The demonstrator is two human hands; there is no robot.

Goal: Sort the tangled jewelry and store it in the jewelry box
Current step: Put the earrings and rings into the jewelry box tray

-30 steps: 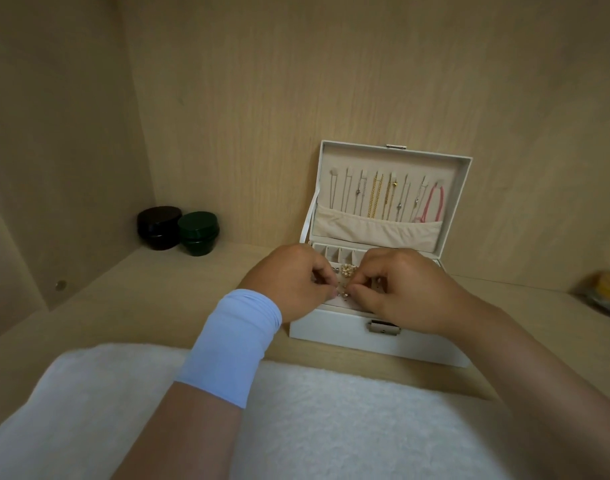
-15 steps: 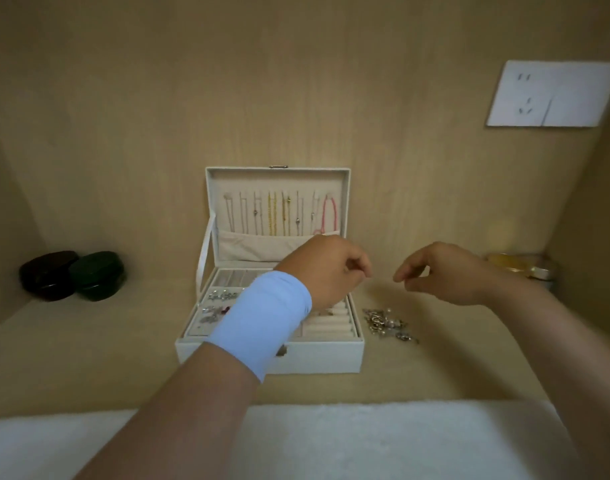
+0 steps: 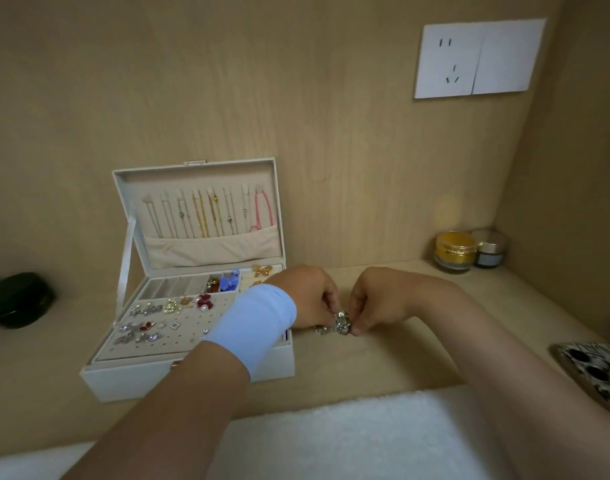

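A white jewelry box (image 3: 123, 379) stands open on the wooden shelf at left. Several necklaces hang in its lid, and earrings and brooches lie in its tray. Just right of the box, a small tangle of silver and gold jewelry (image 3: 341, 323) lies on the shelf. My left hand (image 3: 307, 296), with a light blue wristband, and my right hand (image 3: 376, 299) both pinch this tangle from either side with fingertips curled in. Part of the tangle is hidden under my fingers.
Two cosmetic jars, one gold (image 3: 456, 251) and one grey (image 3: 490, 247), stand in the back right corner. Dark round cases (image 3: 19, 303) sit at the far left. A black-and-white patterned object (image 3: 598, 372) lies at the right edge. A white fluffy cloth (image 3: 331, 441) covers the front.
Both hands left the box tray, moved right across the shelf, and came down on the jewelry tangle, which they now pinch. The view has shifted right.
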